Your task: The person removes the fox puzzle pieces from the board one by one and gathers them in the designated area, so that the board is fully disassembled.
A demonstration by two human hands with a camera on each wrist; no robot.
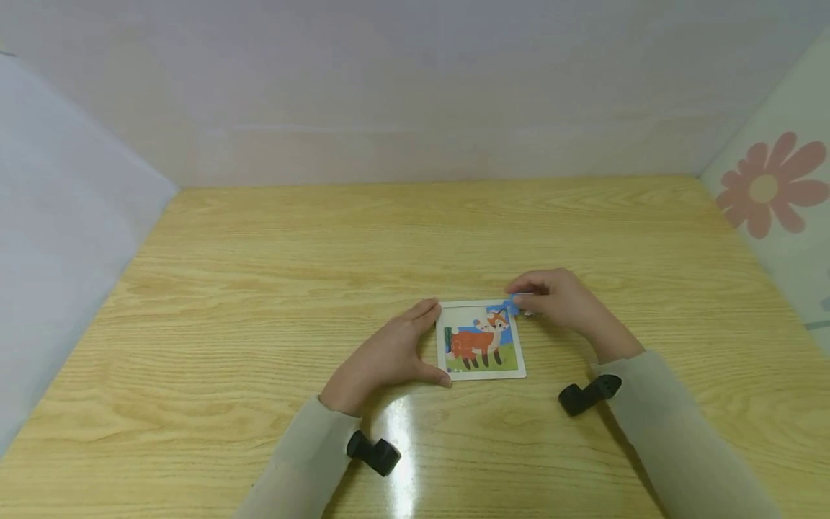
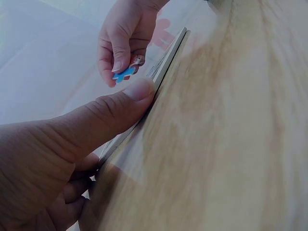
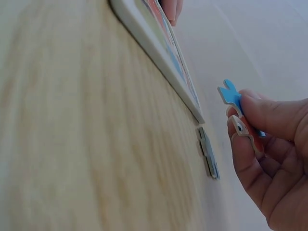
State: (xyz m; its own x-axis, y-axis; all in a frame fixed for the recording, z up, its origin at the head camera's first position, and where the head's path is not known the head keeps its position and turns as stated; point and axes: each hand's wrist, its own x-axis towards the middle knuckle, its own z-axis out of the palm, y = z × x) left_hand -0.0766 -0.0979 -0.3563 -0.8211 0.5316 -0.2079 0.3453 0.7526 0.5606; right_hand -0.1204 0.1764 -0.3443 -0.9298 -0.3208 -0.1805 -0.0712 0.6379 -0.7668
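Note:
A square jigsaw puzzle in a white-rimmed tray (image 1: 489,375) lies on the table, showing an orange fox (image 1: 476,342) on grass. Its upper left part is pale, without picture pieces. My left hand (image 1: 395,349) spans the tray's left side, thumb at the near corner and fingers at the far one. Over the far right corner, my right hand (image 1: 559,299) pinches a blue and orange puzzle piece (image 3: 233,97) with a printed eye, between thumb and fingers. The right wrist view shows this piece held above the table, beside the tray's edge.
Another loose puzzle piece (image 3: 208,151) lies on the wooden table (image 1: 272,274) just off the tray's corner, below the right hand. Pale walls (image 1: 415,94) border the table at the back and sides; the right one bears a pink flower (image 1: 787,189).

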